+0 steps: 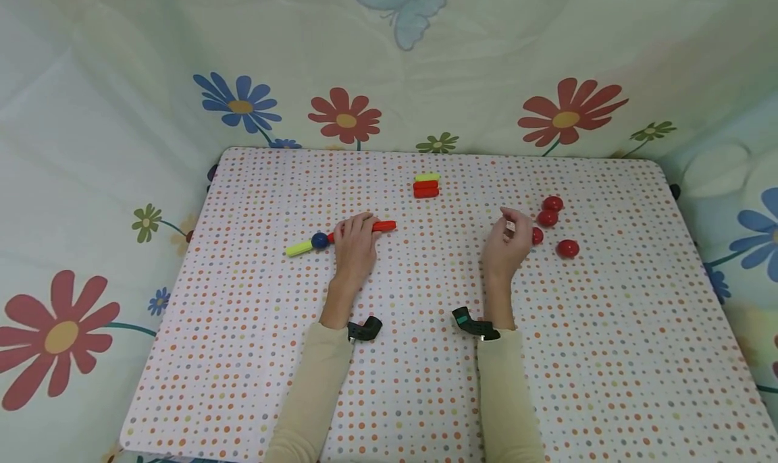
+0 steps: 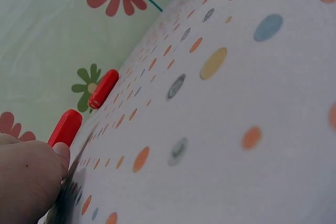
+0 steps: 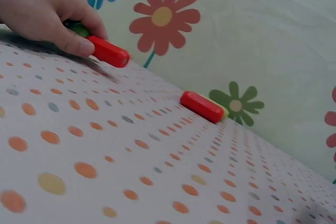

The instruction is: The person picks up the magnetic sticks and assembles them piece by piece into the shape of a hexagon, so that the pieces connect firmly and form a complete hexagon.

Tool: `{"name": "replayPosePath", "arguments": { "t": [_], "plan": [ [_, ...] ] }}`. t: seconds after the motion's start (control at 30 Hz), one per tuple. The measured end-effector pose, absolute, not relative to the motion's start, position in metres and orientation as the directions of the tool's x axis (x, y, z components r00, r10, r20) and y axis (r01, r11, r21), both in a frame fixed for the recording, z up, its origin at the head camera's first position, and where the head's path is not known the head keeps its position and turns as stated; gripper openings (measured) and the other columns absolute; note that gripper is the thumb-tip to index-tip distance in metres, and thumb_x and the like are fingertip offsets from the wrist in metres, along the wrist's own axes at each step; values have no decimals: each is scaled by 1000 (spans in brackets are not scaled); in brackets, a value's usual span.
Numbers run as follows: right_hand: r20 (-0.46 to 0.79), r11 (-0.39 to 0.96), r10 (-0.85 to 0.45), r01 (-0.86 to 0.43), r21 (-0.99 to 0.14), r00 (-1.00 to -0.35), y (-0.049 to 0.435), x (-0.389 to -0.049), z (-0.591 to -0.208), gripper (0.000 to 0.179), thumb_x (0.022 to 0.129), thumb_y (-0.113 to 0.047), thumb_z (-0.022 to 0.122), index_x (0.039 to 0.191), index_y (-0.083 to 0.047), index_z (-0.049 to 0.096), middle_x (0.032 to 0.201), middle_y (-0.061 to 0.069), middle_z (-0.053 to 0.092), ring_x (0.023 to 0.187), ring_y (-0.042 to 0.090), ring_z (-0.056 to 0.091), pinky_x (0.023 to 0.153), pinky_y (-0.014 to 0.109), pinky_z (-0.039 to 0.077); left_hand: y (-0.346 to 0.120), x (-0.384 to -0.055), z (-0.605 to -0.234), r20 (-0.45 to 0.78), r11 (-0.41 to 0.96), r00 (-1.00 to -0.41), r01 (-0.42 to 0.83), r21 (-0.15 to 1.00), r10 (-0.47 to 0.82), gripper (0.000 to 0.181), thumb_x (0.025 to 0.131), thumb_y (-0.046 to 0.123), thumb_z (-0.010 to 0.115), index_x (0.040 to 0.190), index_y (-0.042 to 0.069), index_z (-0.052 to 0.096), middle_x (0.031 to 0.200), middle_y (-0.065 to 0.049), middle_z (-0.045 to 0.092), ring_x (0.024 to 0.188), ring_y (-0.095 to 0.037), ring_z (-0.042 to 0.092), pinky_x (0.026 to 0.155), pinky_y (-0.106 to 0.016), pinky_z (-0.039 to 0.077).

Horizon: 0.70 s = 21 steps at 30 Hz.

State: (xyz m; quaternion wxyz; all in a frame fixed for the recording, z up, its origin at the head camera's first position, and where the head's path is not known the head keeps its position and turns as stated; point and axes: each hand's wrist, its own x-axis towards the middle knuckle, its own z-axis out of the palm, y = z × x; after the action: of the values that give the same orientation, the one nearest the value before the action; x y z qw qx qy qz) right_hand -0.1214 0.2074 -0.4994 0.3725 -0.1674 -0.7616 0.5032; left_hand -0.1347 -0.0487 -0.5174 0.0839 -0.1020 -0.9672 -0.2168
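My left hand (image 1: 356, 243) grips a joined toy rod from above. From its left side run a red stick (image 1: 331, 237), a blue ball (image 1: 319, 240) and a yellow-green stick (image 1: 299, 248); another red stick (image 1: 384, 226) sticks out to the right. Between its fingers, a dark green piece (image 3: 77, 29) shows partly in the right wrist view. My right hand (image 1: 506, 246) is beside a red ball (image 1: 537, 236), fingers loosely bent, with nothing visible in them. Whether it touches that ball cannot be told. The right wrist view does not include this hand.
Two red sticks (image 1: 426, 193) and a yellow-green stick (image 1: 427, 177) lie side by side at the back middle. More red balls (image 1: 568, 248) rest to the right. A flowered curtain (image 1: 462, 78) rises behind the dotted tabletop (image 1: 425, 382).
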Motion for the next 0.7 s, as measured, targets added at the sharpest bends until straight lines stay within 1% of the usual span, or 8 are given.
{"name": "replayPosePath", "arguments": {
  "t": [0.07,0.13,0.23,0.3,0.4,0.47,0.57,0.7],
  "plan": [
    [437,456,685,-125,-881,-582,218,-120,-498,19,93,0,50,103,2,66,100,10,60,87,3,47,71,13,38,-49,-135,-517,206,886,-965,233,400,161,33,101,30,50,129,14,56,141,-3,51,131,-23,44,113,-47,27],
    [449,470,734,-95,-877,-509,227,-118,-498,17,94,-1,51,101,2,67,101,7,59,89,1,46,68,14,34,-49,-135,-517,205,887,-965,233,399,161,33,101,30,50,129,14,56,141,-2,51,131,-23,44,113,-47,27],
    [433,482,782,-5,-876,-449,238,-115,-499,16,94,-4,52,100,0,67,108,2,57,97,0,47,69,15,32,-50,-135,-518,210,886,-965,232,403,157,34,101,31,49,130,15,56,139,-2,52,130,-22,45,112,-46,27],
    [409,489,789,64,-870,-459,242,-114,-500,17,94,-6,52,102,-2,66,114,3,55,108,4,48,76,17,34,-50,-135,-519,216,880,-964,233,414,153,34,101,30,50,130,15,57,138,-2,53,129,-22,46,112,-46,27],
    [362,487,792,150,-860,-491,244,-113,-501,18,92,-7,52,105,-4,64,120,7,52,117,15,45,85,26,36,-50,-134,-519,229,873,-960,245,421,159,34,100,30,50,129,14,57,137,-2,53,129,-23,46,111,-46,28],
    [321,477,792,197,-857,-519,245,-113,-502,21,92,-8,51,109,-4,63,124,11,50,121,20,43,90,32,37,-50,-134,-519,229,874,-959,249,418,164,34,100,31,50,129,14,57,137,-3,53,129,-23,46,111,-46,28],
    [236,434,798,258,-863,-554,244,-113,-503,25,93,-9,49,115,-8,62,129,12,47,124,23,39,93,37,37,-50,-135,-519,226,877,-960,248,412,166,34,101,31,49,131,16,56,138,-3,52,129,-24,46,111,-47,28],
    [148,393,780,292,-872,-608,244,-114,-504,29,94,-8,49,121,-6,60,134,14,44,128,26,36,103,39,36,-50,-135,-518,232,869,-959,249,427,161,32,101,29,49,132,23,57,135,-3,54,127,-24,47,110,-47,29]
  ]
}}
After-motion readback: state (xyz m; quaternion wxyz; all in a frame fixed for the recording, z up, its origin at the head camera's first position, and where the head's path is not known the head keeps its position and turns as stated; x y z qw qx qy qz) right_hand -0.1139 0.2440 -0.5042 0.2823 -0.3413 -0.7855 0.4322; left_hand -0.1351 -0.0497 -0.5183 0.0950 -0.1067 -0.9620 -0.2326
